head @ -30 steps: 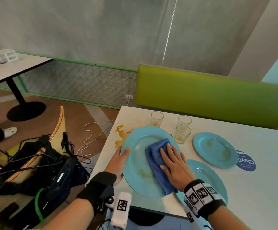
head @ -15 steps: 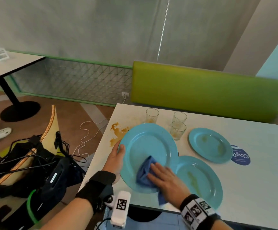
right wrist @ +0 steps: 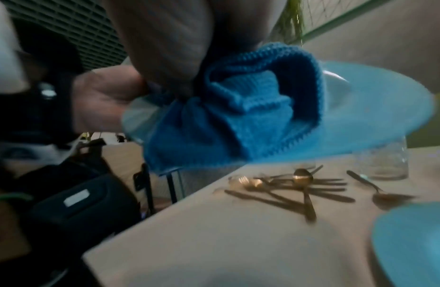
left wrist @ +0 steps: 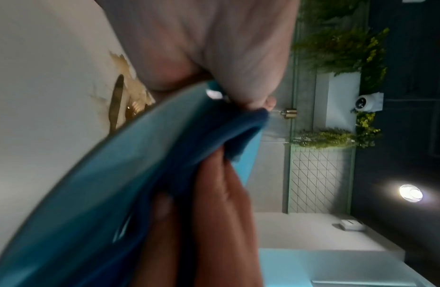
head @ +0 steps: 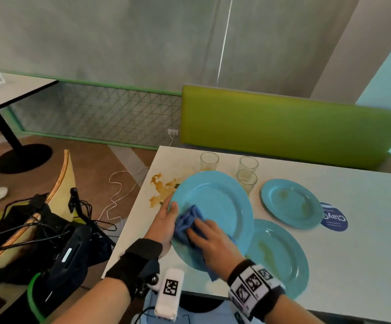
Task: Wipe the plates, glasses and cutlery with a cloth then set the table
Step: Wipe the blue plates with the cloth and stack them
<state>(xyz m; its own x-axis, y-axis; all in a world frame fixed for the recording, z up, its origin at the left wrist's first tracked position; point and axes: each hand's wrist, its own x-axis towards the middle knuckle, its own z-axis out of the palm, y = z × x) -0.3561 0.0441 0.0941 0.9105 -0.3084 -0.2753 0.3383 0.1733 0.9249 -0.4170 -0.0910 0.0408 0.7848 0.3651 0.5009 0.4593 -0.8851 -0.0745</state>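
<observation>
My left hand (head: 166, 218) grips the left rim of a large light-blue plate (head: 220, 206), tilted and lifted above the table. My right hand (head: 210, 239) presses a bunched blue cloth (head: 187, 220) against the plate's lower left face, fingers spread over the cloth. In the right wrist view the blue cloth (right wrist: 238, 116) lies crumpled on the plate (right wrist: 373, 108), with gold cutlery (right wrist: 297, 186) on the table beneath. Two more blue plates, one at the near edge (head: 281, 256) and one farther right (head: 291, 203), lie flat with smears on them. Three glasses (head: 247, 181) stand behind the held plate.
A brown spill (head: 161, 188) stains the table (head: 365, 265) near its far left corner. A round blue sticker (head: 334, 217) sits right of the plates. A green bench back (head: 283, 127) runs behind the table. Bags and cables (head: 49, 242) fill the floor at left.
The cloth and my right hand have swept from the plate's middle down to its lower left, close to my left thumb. The plate stays tilted in my left hand.
</observation>
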